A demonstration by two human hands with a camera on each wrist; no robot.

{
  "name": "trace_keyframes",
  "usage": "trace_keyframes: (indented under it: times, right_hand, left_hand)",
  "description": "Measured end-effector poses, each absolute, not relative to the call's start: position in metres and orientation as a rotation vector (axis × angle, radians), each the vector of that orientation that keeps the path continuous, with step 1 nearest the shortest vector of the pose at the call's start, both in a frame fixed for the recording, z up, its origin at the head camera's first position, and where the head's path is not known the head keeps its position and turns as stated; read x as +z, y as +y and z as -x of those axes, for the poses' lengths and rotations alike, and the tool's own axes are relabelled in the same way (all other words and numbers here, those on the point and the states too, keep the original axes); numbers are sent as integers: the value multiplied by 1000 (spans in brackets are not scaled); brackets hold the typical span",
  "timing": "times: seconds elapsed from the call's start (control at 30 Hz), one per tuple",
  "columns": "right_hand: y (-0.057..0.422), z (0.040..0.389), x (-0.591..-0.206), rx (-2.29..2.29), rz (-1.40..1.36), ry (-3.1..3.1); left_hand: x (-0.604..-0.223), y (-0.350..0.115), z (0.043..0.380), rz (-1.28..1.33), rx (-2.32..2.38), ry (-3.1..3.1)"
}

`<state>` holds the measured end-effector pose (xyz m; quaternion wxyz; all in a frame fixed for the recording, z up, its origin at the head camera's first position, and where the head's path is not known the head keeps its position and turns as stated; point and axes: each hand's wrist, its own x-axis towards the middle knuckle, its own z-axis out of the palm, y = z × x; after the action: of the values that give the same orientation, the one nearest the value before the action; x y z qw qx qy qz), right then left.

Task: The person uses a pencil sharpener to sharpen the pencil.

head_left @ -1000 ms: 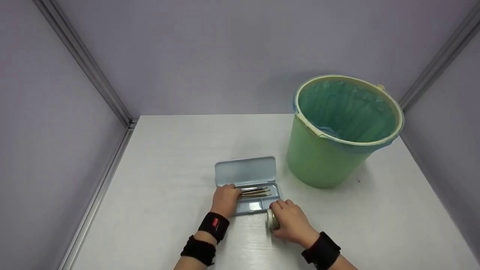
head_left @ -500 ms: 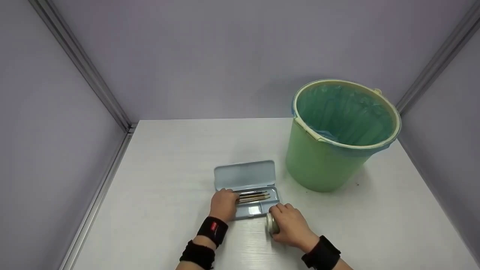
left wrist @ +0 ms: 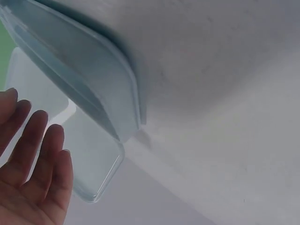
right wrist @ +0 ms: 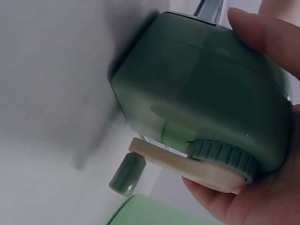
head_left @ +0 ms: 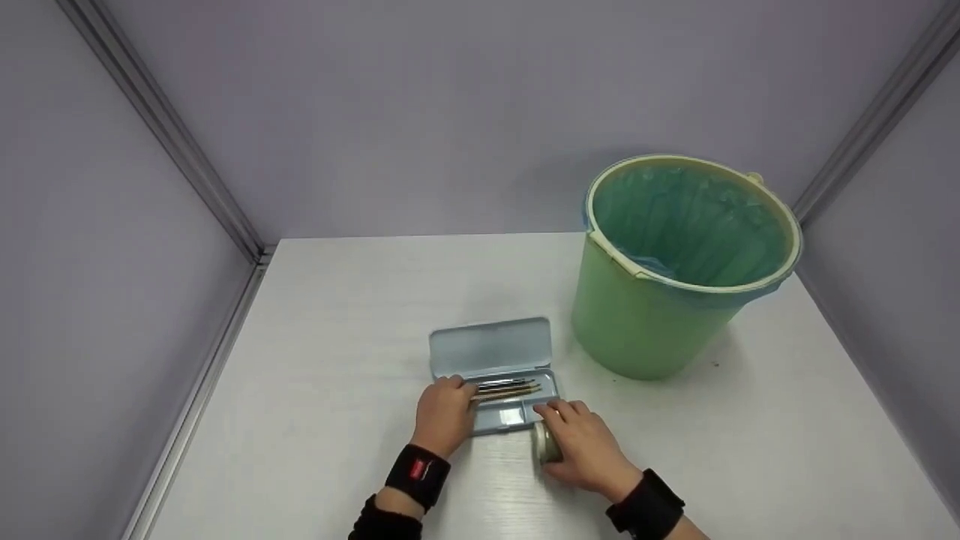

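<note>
A grey-blue pencil case lies with its lid raised on the white table, several pencils in its long compartment. My left hand is over the case's left end, by the pencil ends. In the left wrist view its fingers are loosely bent beside the case, and no pencil shows in them. With my right hand I grip a dark green crank pencil sharpener just in front of the case's right corner. Its cream crank arm and green knob face the right wrist camera.
A tall green bucket with a teal bag liner stands behind and to the right of the case. Grey-purple panels enclose the white table at the back and both sides.
The left hand and wrist have shifted slightly left and toward me, and the pencils lie at a slightly different angle. The right hand stays on the sharpener; its forefinger reaches farther left.
</note>
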<state>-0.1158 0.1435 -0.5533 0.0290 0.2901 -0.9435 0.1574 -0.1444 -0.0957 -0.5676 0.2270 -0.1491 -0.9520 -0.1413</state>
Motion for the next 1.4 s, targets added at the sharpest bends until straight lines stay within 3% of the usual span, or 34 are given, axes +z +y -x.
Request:
trace_keyframes:
  times: [0.6, 1.0, 1.4]
  right_hand:
    - [139, 119, -551, 511, -840, -2911]
    - [138, 119, -552, 522, -822, -2922]
    - [140, 119, -552, 516, -831, -2921]
  left_hand:
    - [-565, -80, 95, 311, -408, -2730]
    - [-584, -85, 94, 212, -269, -2755]
    - [-579, -87, 99, 157, -300, -2809]
